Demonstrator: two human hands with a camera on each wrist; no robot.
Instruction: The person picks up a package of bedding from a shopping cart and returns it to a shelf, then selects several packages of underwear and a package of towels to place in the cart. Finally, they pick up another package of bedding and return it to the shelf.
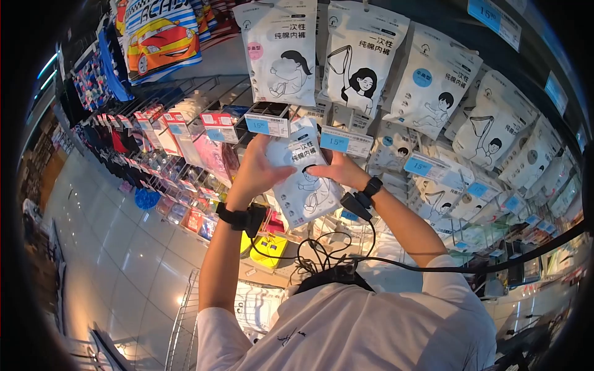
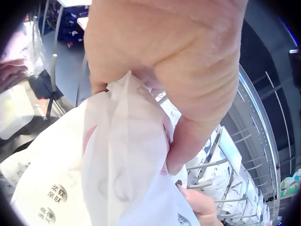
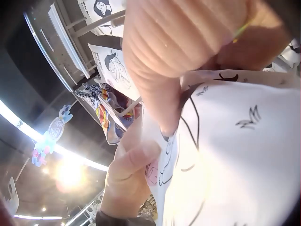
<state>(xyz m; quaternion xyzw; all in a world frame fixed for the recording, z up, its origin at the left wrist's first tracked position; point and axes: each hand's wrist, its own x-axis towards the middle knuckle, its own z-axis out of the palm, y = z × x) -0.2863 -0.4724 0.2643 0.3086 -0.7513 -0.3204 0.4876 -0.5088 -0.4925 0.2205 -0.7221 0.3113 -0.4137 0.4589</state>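
Note:
A white plastic pack of underwear (image 1: 307, 201), printed with Chinese lettering and a line drawing of a child, is held tilted in front of the hanging rack. My left hand (image 1: 257, 170) grips its left edge, thumb across the front. On the opposite side my right hand (image 1: 342, 170) pinches the pack, its thumb also on the front. Seen from the left wrist, the folded side of the pack (image 2: 127, 155) lies between the left hand's thumb and fingers. In the right wrist view the right thumb (image 3: 162, 106) presses on the printed face, with the left hand (image 3: 129, 174) beyond.
Similar white packs (image 1: 433, 80) hang in rows from metal hooks, with blue price tags (image 1: 337, 143) at the hook ends. Children's clothing with a car print (image 1: 161, 46) hangs upper left. Black cables (image 1: 322, 253) loop below the hands; a wire cart (image 1: 184, 315) stands lower left.

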